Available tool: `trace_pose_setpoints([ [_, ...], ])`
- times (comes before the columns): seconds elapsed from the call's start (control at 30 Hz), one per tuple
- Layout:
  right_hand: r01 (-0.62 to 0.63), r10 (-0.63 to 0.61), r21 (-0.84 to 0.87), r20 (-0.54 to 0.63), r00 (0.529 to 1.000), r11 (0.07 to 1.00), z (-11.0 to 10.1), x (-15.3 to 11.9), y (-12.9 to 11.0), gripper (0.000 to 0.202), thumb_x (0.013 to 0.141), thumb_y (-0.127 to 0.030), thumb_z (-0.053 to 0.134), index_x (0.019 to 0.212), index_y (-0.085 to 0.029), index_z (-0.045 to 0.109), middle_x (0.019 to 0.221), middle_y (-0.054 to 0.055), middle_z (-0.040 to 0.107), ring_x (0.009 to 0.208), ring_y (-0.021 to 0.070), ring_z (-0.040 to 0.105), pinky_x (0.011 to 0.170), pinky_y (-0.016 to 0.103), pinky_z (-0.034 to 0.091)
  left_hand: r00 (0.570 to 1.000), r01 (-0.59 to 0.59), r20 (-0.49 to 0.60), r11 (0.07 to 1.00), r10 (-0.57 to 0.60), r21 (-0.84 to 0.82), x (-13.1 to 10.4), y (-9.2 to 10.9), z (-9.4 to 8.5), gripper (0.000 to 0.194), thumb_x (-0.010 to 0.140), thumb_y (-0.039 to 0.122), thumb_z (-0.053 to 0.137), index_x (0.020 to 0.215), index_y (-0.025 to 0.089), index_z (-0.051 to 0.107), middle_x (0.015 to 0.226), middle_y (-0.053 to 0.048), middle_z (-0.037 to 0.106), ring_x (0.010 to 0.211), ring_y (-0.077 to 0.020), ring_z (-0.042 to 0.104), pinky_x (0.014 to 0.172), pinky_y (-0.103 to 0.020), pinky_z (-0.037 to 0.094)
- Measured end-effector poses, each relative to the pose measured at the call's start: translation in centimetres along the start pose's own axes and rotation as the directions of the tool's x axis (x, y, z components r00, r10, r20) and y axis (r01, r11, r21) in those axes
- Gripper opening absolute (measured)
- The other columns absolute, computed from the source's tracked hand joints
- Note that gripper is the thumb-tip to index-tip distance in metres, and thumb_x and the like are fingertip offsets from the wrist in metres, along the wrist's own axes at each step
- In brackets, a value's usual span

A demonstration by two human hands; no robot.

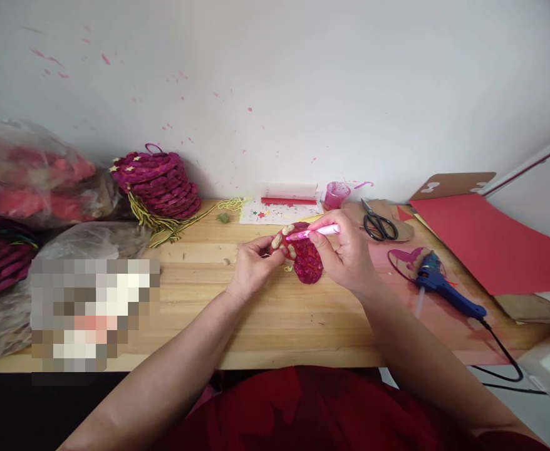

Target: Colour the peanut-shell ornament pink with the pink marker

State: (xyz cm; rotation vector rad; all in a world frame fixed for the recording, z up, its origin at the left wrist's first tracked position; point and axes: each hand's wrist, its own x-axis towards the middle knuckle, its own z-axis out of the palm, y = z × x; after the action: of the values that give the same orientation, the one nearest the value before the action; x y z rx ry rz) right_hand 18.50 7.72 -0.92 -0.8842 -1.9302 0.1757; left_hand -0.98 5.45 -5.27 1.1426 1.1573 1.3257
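Note:
My left hand [256, 263] pinches the left edge of a dark red braided craft piece [309, 264]. Several peanuts [289, 230] sit on the red patch of that piece. Between the fingers of my right hand [350, 257] is a pink and white marker [319, 231], its pink tip pointing left at the patch by the peanuts. Whether the tip touches a peanut I cannot tell. My fingers partly cover the piece, which is held just over the wooden table [265, 332].
Scissors [378, 225], a blue glue gun [451, 293] and red card [491, 244] lie to the right. A sticker sheet [251, 216] and a pink-stained cup [336, 195] stand behind. Leftward are a purple braided bundle [162, 185] and plastic bags [35, 169].

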Motion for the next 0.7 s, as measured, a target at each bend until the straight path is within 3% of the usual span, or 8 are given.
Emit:
trace_pose_setpoints([
  [0.17,-0.021,0.018,-0.027,-0.090,0.996,0.999,0.0,-0.1,1.0,0.007,0.100,-0.033,0.063,0.097,-0.026,0.063,0.091,0.003,0.072,0.087,0.0231,0.066,0.081,0.042,0.049,1.000,-0.008,-0.004,1.000,0.008,0.001,0.1,-0.3,-0.1,0.023,0.070,0.035,0.084,0.080,0.015,0.081,0.071,-0.003,0.073,0.061,-0.0140,0.056,0.062,-0.027,0.044],
  [0.33,-0.026,0.026,0.008,-0.062,0.998,1.000,0.1,-0.3,1.4,0.007,0.100,-0.032,0.063,0.097,-0.026,0.063,0.091,0.003,0.073,0.087,0.0226,0.067,0.082,0.041,0.049,1.000,-0.019,0.006,1.000,0.019,0.021,0.3,-0.9,-0.3,0.022,0.073,0.036,0.083,0.078,0.015,0.080,0.068,-0.002,0.070,0.060,-0.0132,0.053,0.061,-0.026,0.042],
  [0.43,-0.040,0.036,-0.035,-0.111,0.993,0.999,0.1,-0.5,1.7,0.007,0.099,-0.032,0.063,0.096,-0.026,0.062,0.090,0.003,0.073,0.088,0.0234,0.066,0.082,0.042,0.048,1.000,-0.011,-0.001,1.000,0.011,0.008,0.4,-1.3,-0.4,0.021,0.074,0.036,0.084,0.078,0.016,0.079,0.070,-0.002,0.070,0.061,-0.0132,0.053,0.061,-0.026,0.042],
  [0.7,-0.123,0.150,0.141,-0.205,0.967,0.982,0.2,-1.4,3.3,0.010,0.099,-0.035,0.066,0.103,-0.027,0.065,0.091,0.005,0.072,0.083,0.0230,0.069,0.078,0.041,0.053,0.996,0.063,-0.051,0.984,-0.072,-0.167,0.6,-1.6,0.1,0.027,0.068,0.039,0.091,0.080,0.015,0.082,0.074,-0.004,0.074,0.061,-0.0119,0.057,0.061,-0.025,0.046],
])
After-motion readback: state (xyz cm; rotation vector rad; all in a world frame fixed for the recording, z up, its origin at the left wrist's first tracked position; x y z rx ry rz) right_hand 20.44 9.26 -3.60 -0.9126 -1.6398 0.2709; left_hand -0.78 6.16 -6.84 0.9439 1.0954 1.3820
